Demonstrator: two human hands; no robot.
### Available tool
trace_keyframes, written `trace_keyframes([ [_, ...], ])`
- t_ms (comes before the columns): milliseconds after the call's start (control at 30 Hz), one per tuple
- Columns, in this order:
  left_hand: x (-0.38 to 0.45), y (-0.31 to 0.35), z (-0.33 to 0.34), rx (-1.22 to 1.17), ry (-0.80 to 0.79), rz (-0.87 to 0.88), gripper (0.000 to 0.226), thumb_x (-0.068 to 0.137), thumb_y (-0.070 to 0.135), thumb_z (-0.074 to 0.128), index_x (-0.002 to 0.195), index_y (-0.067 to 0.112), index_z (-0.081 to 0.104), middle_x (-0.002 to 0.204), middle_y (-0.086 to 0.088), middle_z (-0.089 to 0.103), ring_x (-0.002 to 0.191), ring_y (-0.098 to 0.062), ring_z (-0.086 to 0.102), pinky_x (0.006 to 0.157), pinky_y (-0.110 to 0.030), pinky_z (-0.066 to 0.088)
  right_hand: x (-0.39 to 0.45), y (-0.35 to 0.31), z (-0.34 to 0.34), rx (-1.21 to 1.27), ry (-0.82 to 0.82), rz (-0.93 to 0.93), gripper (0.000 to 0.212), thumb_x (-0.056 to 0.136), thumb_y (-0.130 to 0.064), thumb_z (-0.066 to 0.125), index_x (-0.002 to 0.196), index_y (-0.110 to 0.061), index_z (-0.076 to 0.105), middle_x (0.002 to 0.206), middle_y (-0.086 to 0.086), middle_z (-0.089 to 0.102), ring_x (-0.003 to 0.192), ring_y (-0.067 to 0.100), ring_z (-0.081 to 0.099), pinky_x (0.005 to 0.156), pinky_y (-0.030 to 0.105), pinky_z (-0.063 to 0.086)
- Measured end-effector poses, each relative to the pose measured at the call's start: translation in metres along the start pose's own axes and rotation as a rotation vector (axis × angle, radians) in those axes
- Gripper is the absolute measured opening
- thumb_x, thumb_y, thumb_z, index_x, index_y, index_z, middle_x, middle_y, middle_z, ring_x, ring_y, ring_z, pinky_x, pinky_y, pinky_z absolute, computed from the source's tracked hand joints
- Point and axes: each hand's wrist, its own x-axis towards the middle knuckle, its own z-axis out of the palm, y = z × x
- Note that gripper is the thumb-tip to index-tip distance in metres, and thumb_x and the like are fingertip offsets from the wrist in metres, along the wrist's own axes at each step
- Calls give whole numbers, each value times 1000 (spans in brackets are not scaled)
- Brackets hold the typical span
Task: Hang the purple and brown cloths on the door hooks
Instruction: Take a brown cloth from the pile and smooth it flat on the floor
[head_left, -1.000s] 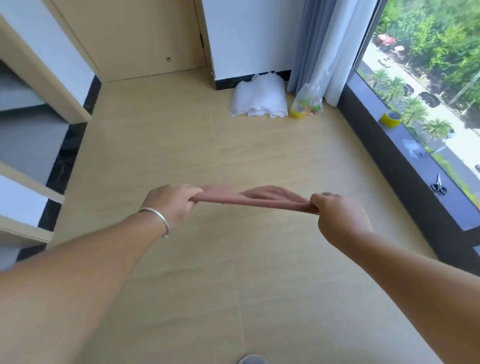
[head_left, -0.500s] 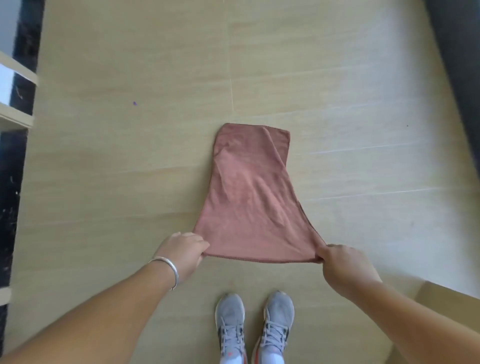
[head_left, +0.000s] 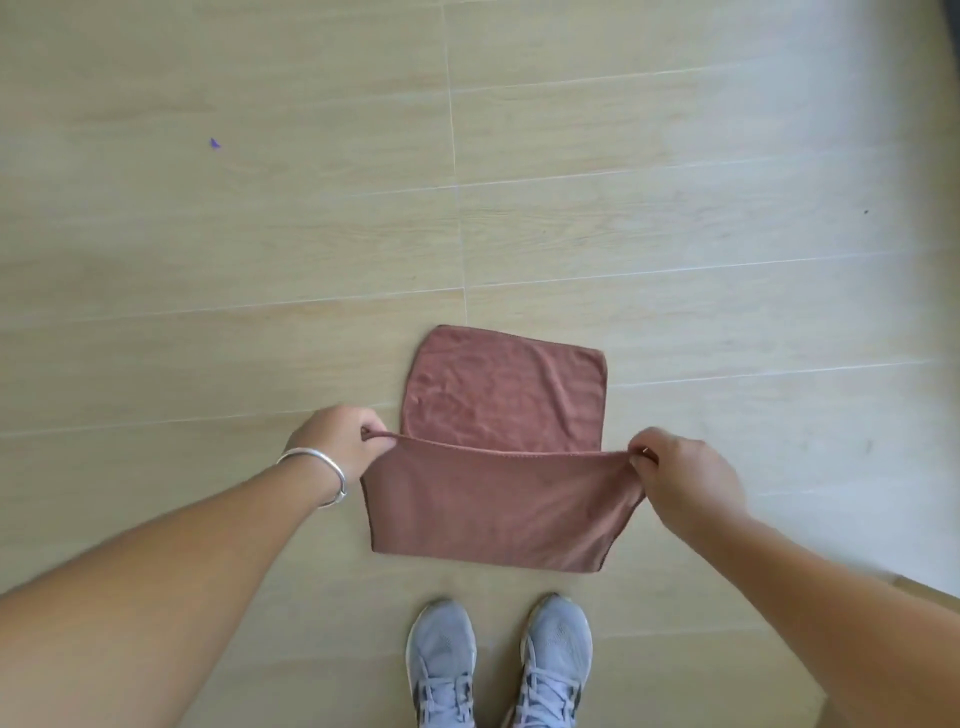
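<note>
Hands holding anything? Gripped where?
Both hold the brown cloth: left hand pinches its upper left corner, right hand its upper right corner.

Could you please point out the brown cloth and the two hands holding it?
brown cloth (head_left: 498, 504): head view, near hanging layer.
left hand (head_left: 340, 441): head view, knuckles.
right hand (head_left: 680, 475): head view, back.

- One view only, from a camera worn on the person's head; it has no second view to share ground with
- It faces almost straight down at the wooden floor (head_left: 623, 156); the grey shoes (head_left: 498, 660) sit at the bottom edge
- Both forearms enter from the lower corners; the brown cloth (head_left: 498, 499) lies near and central
- Wide-angle; floor lines bend at the edges
</note>
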Motion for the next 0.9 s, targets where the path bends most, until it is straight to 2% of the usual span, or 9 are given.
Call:
trace_keyframes([
  [200,145,16,22,31,177,60,10,86,25,66,83,34,64,92,13,72,88,-16,64,77,-29,50,132,10,38,-29,157,68,14,92,-27,53,98,-27,65,87,3,65,75,25,51,59,29,33],
  [333,233,21,56,183,213,121,34,93,24,56,127,29,56,125,6,63,113,-22,57,91,-33,46,212,20,82,-101,266,13,28,94,-23,49,120,-23,58,116,4,62,104,28,56,77,33,41],
  [433,255,24,88,432,340,333,59,94,35,54,148,25,33,151,-2,38,136,-26,37,110,-39,34,237,28,116,-250,340,-261,37,91,-18,49,127,-21,55,131,1,54,121,24,48,96,37,37],
  [533,236,15,125,601,437,740,61,92,45,51,147,22,40,154,-5,36,141,-23,34,116,-41,24,231,34,142,-387,382,-811,33,83,-21,54,114,-17,65,122,5,61,114,28,57,96,40,46],
  [600,216,1,153,683,364,809,65,89,53,42,145,21,45,152,-8,39,139,-24,38,112,-43,24,218,46,158,-495,289,-975,36,81,-31,57,115,-20,65,125,5,61,115,26,58,97,43,47],
  [700,195,-17,179,746,259,688,71,86,61,37,146,23,43,152,-10,37,139,-27,39,109,-45,23,197,58,173,-643,98,-870,62,75,-58,61,127,-25,60,138,8,54,126,26,52,101,49,45],
  [800,195,-19,179,725,220,623,71,86,63,33,147,27,41,153,-10,35,140,-27,37,112,-48,28,190,60,173,-659,17,-767,73,76,-68,56,137,-26,53,146,8,47,133,26,46,101,52,44],
  [867,207,-15,171,703,189,589,73,87,66,25,152,32,25,159,-8,23,145,-26,25,115,-51,26,199,56,167,-666,10,-745,74,80,-68,51,141,-27,48,149,8,42,136,27,42,105,53,40],
  [900,218,-13,168,712,197,584,73,87,69,17,153,37,7,162,-6,7,149,-24,12,118,-51,17,207,53,163,-676,16,-738,74,82,-68,47,144,-28,43,152,7,38,139,27,37,108,53,36],
])
